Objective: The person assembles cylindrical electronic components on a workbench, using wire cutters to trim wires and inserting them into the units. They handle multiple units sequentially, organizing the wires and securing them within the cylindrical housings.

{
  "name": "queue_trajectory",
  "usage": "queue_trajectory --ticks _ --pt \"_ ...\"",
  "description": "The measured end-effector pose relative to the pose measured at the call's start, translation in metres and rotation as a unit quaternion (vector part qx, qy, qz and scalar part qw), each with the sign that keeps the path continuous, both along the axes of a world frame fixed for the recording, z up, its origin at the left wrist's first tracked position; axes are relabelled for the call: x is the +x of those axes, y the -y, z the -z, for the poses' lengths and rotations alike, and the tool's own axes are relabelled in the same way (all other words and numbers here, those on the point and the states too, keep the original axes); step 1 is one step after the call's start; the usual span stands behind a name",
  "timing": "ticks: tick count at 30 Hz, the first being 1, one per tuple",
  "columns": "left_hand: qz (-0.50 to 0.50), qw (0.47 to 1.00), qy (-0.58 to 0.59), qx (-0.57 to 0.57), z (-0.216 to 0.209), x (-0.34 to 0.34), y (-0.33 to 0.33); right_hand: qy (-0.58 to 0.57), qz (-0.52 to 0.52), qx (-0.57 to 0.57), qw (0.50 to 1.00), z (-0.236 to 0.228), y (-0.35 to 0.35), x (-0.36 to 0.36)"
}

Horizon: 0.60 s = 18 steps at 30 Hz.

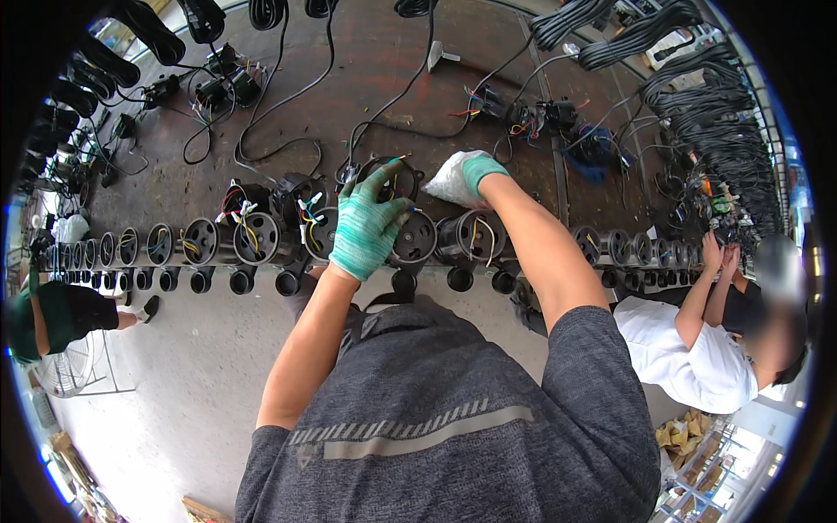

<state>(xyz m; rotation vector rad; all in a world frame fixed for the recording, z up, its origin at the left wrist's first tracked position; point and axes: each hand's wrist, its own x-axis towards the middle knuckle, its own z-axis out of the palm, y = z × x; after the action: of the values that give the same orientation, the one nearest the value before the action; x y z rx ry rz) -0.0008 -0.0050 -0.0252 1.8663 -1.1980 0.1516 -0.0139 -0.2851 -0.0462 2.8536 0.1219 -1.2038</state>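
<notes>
Black round housing (pixel 404 181) just beyond left hand (pixel 364 224), nearer it than right. I see left fingers over rim, grip unclear; right hand (pixel 482 170) at white bag (pixel 446 185), grasp hidden, can't tell.

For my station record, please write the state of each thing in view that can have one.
Left hand: gloved, at round black part, hold unclear
Right hand: gloved, at white bag, fingers hidden
Round black part: partly covered by left hand
White bag: crumpled
Black cylinders: lined up, wires showing in several
Cable bundles: coiled
Motor-like parts: on table, wires loose
</notes>
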Motion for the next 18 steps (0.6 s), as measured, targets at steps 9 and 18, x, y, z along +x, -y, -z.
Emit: queue_trajectory --ticks 9,18 --pt "-0.001 1.0 -0.029 0.004 -0.004 0.001 -0.003 0.281 0.296 -0.054 0.911 0.005 0.036 -0.026" --pt "0.01 0.999 -0.025 -0.017 -0.007 0.002 0.0 0.355 0.403 0.517 0.666 -0.077 -0.099 -0.12"
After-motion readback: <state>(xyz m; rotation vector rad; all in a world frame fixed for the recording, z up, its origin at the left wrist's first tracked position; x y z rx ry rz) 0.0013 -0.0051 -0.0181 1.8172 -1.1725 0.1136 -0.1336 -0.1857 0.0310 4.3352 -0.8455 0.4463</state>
